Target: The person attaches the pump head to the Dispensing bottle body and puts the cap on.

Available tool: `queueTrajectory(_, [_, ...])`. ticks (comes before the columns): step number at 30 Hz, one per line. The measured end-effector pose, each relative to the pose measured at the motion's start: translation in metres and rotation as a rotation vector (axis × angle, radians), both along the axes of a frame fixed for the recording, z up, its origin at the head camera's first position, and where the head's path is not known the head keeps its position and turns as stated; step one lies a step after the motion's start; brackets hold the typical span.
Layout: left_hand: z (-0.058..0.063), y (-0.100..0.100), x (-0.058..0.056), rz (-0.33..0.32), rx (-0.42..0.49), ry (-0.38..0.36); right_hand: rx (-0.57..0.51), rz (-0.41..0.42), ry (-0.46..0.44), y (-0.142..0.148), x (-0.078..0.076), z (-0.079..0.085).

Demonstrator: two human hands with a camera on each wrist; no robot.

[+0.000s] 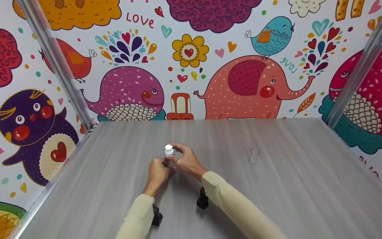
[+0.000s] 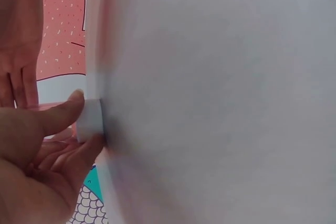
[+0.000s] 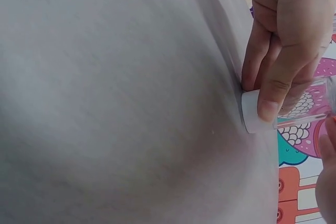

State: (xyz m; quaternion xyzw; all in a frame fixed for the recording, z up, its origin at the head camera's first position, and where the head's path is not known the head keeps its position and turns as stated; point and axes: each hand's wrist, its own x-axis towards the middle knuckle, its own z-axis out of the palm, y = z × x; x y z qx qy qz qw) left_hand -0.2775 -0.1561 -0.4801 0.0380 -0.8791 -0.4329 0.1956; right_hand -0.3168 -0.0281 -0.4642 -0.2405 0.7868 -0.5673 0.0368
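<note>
A small clear pump bottle with a white pump top [image 1: 168, 150] stands upright on the table, in front of me and slightly left. Its white base [image 2: 90, 120] touches the tabletop. Low down, my left hand [image 1: 158, 172] pinches this base between thumb and fingers; the right wrist view also shows the left thumb on the white base [image 3: 252, 112]. My right hand [image 1: 189, 162] holds the upper part from the right, thumb and index finger at the pump. Part of the bottle's clear body [image 3: 302, 106] is hidden behind the fingers.
A clear, hollow cylinder like a cap [image 1: 253, 156] stands on the grey table [image 1: 293, 186] to the right. Brightly printed wall panels [image 1: 184, 76] close off the back and sides, with metal posts [image 1: 58, 66] at the corners. Dark wrist mounts [image 1: 202, 199] hang beneath the sleeves.
</note>
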Motion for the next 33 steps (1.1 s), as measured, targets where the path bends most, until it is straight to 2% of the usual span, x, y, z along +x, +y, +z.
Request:
queueTrajectory(21, [-0.0015, -0.0001, -0.0008, 0.007, -0.039, 0.039, -0.021, -0.035, 0.019, -0.0002, -0.0013, -0.0037])
queueTrajectory(33, [-0.0004, -0.0003, -0.0012, 0.016, -0.021, -0.007, -0.016, -0.055, -0.001, 0.0013, -0.002, -0.0008])
